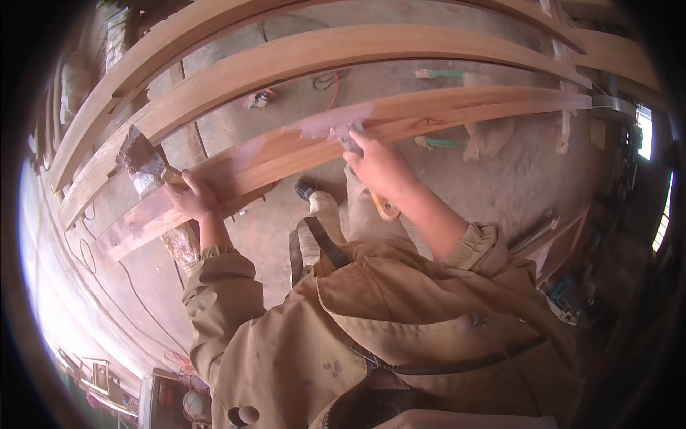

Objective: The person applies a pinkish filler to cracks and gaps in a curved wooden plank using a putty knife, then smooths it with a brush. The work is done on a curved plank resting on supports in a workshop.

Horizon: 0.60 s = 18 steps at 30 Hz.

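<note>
My left hand (191, 198) is closed round the wooden handle of a broad putty knife (144, 163), its dark blade raised and caked with pale filler. That hand rests by the left part of a long curved wooden beam (286, 154). Midway along the same beam, my right hand (382, 170) grips a smaller scraper (347, 136), its blade against the wood and smeared with filler. A yellow, rounded handle end (387, 207) shows beneath the right wrist. Pale pinkish filler (336, 121) covers patches of the beam beside the scraper and toward its left end.
Beyond the beam, more curved wooden beams (307, 46) run side by side. A power tool (259, 98) with a red cord lies on the concrete floor (286, 236), near green-ended objects (443, 143). Cables (146, 307) trail at left. Timber supports (189, 143) stand under the beams.
</note>
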Tool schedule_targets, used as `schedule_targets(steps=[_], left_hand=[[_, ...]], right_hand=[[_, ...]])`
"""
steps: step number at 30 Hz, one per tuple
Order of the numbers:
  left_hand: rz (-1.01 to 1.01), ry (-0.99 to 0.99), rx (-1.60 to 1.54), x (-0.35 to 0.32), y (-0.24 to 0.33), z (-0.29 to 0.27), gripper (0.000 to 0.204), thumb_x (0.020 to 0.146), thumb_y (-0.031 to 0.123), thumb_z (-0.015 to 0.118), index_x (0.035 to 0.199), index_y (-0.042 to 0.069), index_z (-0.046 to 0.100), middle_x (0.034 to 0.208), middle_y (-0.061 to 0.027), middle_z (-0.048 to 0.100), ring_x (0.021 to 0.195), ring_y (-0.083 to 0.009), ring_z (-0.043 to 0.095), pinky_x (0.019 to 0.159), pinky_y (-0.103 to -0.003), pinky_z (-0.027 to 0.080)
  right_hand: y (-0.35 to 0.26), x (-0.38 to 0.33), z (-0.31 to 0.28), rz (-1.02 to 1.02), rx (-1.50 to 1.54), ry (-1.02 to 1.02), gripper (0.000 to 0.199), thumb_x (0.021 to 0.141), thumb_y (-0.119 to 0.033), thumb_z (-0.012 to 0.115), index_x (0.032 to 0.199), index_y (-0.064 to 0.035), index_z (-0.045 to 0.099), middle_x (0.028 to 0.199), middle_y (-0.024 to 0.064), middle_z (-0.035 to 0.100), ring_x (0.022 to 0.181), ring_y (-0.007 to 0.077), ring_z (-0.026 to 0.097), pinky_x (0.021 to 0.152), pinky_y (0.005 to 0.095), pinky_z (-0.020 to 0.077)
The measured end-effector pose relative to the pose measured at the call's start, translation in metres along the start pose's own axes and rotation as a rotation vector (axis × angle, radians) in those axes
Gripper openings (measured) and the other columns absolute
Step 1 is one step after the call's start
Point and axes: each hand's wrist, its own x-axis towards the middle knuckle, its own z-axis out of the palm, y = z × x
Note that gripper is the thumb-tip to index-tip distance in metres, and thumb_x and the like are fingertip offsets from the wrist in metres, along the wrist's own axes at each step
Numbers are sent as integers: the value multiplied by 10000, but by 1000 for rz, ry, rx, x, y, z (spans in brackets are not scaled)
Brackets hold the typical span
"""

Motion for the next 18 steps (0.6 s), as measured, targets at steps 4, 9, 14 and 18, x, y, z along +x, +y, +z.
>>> schedule_targets(steps=[4, 9, 14, 18], left_hand=[[-6, -12, -32, -1, 1, 0, 407, 837, 391, 509, 944, -1, 507, 892, -225, 582, 823, -419, 559, 722, -469, 435], [15, 20, -24, 3, -3, 0, 375, 832, 375, 512, 922, 11, 512, 856, -218, 584, 792, -416, 562, 707, -474, 434], [28, -14, -43, 1, 4, -1, 333, 834, 336, 517, 941, 20, 509, 861, -193, 584, 813, -391, 566, 715, -456, 439], [21, -23, -40, -2, 4, -6, 327, 833, 324, 524, 961, 23, 520, 874, -185, 584, 822, -387, 568, 718, -449, 441]], right_hand=[[-5, -4, 12, 1, -97, -23, 497, 851, -253, 556, 1290, -37, 470, 892, 237, 633, 856, 395, 606, 774, 439, 475], [1, -9, 7, -57, -141, -68, 499, 837, -268, 584, 1277, -49, 494, 969, 239, 626, 900, 396, 600, 814, 440, 465], [-6, 21, 1, 28, -84, 62, 492, 846, -273, 571, 1296, -94, 487, 1017, 264, 607, 967, 392, 580, 834, 433, 458], [-16, -12, 14, 73, -154, -169, 509, 833, -277, 585, 1296, -91, 483, 972, 252, 620, 943, 395, 586, 813, 437, 466]])
